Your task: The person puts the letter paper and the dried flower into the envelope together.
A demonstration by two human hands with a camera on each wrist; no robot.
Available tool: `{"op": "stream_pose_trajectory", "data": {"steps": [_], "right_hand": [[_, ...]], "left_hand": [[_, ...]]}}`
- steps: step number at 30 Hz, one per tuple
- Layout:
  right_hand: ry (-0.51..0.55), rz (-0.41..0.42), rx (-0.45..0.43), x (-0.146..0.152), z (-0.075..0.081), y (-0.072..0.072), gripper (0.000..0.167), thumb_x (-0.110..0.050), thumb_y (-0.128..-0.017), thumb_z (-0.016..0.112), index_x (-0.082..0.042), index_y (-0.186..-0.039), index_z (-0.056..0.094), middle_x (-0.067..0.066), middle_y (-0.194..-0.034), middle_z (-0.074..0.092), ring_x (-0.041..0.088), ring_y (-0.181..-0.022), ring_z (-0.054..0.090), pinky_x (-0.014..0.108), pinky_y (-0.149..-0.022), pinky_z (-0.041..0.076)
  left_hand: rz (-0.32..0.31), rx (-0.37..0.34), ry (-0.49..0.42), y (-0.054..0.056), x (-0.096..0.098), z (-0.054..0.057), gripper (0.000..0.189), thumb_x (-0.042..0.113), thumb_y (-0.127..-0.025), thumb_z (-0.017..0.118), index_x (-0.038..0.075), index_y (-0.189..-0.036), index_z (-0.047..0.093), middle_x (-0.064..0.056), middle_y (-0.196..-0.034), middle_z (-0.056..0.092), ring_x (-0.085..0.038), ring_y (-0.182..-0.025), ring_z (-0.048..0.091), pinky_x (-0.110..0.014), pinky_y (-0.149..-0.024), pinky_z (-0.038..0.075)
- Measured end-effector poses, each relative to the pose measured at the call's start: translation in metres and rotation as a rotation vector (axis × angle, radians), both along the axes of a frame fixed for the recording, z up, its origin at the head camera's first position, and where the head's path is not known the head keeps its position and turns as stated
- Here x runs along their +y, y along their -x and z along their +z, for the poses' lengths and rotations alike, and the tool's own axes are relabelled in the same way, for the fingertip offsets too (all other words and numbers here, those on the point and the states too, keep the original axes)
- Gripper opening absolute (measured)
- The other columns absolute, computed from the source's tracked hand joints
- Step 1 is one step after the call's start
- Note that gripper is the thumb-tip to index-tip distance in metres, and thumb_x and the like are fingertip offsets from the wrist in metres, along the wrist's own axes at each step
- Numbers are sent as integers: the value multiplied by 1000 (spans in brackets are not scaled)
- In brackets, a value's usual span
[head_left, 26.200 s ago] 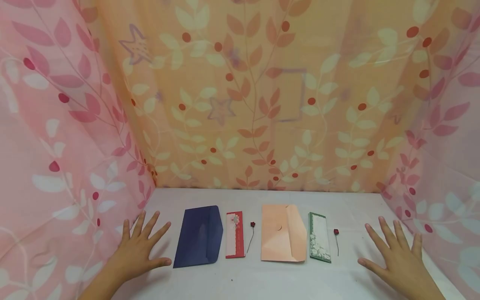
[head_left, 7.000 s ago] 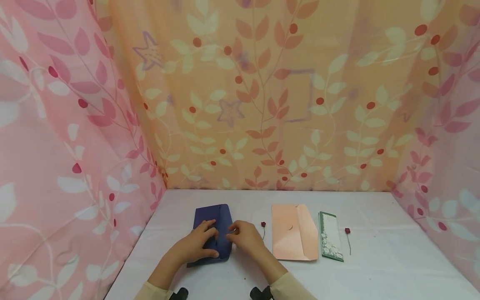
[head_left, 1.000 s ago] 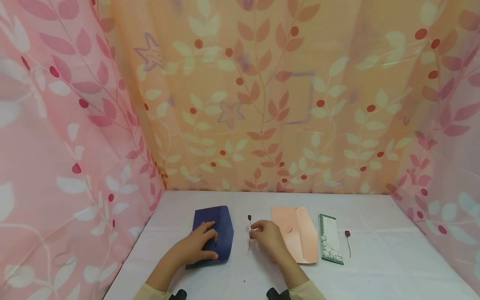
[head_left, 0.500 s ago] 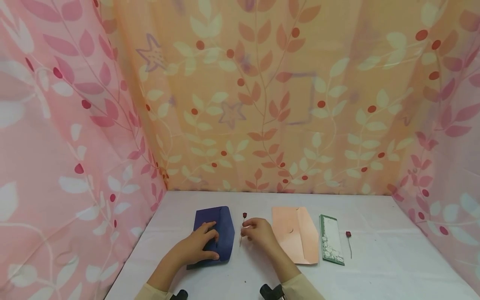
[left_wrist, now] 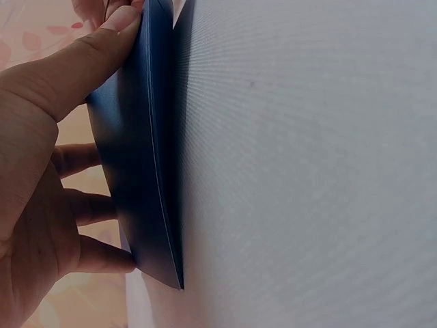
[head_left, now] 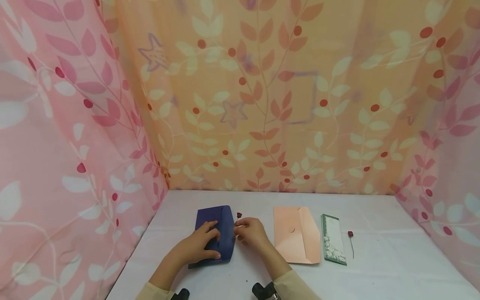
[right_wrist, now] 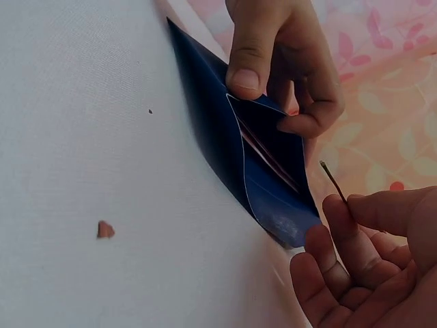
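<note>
A dark blue envelope [head_left: 226, 233] lies on the left of the white table, its flap unfolded to the right. My left hand [head_left: 196, 246] grips it between thumb and fingers, bowing the pocket so its mouth gapes in the right wrist view. Inside that pocket shows the pale reddish edge of a card [right_wrist: 263, 152]. My right hand [head_left: 253, 233] pinches the thin stem [right_wrist: 333, 181] of a small artificial rose between thumb and index finger, right beside the flap. The dark red rose head [head_left: 239, 215] points away from me, above the fingers.
To the right lie a peach envelope [head_left: 292, 237], a green-bordered card [head_left: 333, 239] with white flowers, and a second small rose [head_left: 350, 234]. A brownish scrap [right_wrist: 105, 229] is on the tabletop. Patterned curtains [head_left: 277, 125] enclose the back and both sides.
The right hand has carried the rose leftward to the blue envelope's flap; the left hand stays on the envelope. The red card, on the table in the oldest frame, no longer lies there.
</note>
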State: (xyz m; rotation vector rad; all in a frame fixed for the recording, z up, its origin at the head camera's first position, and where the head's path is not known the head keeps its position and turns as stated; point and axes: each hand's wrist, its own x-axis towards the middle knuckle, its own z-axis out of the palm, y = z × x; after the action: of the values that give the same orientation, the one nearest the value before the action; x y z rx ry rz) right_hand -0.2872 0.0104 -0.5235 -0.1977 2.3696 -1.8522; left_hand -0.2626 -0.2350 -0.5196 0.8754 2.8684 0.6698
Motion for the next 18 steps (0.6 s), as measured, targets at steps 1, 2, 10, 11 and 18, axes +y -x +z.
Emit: {"op": "stream_pose_trajectory", "data": {"steps": [1,2,10,11,18], "right_hand": [[5,1,3,-1,0,0,19,-8,-89,75,3,-105,71,9,-81,76,22,-67,72,29,-54,54],[11,2,0,-2,-1,1,20,-8,-89,75,3,-106,70,10,-81,76,23,-68,72,30,-55,55],[54,9,-19,-13,-2,2,24,-7,-90,74,7,-109,70,12,-85,77,25,-69,73,35,-57,59],[57,10,-22,-15,-3,2,25,-7,-90,74,8,-109,70,12,-85,77,25,-68,74,36,-57,60],[130,24,-49,-23,-5,2,25,-4,-90,73,10,-110,68,18,-88,77,30,-72,75,42,-62,62]], "left_hand": [[0,1,1,0,0,0,42,56,-85,77,29,-109,57,-19,-160,36,-62,-144,28,-78,-106,32],[1,1,4,1,0,-1,42,56,-85,77,29,-110,57,-19,-161,36,-61,-145,28,-77,-106,32],[5,7,6,1,1,-2,42,56,-84,78,29,-111,58,-18,-160,37,-61,-144,29,-77,-106,33],[3,6,4,1,0,-2,42,56,-85,78,29,-111,58,-19,-160,37,-61,-144,29,-77,-106,32],[4,1,6,2,0,-2,44,55,-85,78,28,-113,59,-19,-161,36,-61,-144,28,-77,-107,31]]}}
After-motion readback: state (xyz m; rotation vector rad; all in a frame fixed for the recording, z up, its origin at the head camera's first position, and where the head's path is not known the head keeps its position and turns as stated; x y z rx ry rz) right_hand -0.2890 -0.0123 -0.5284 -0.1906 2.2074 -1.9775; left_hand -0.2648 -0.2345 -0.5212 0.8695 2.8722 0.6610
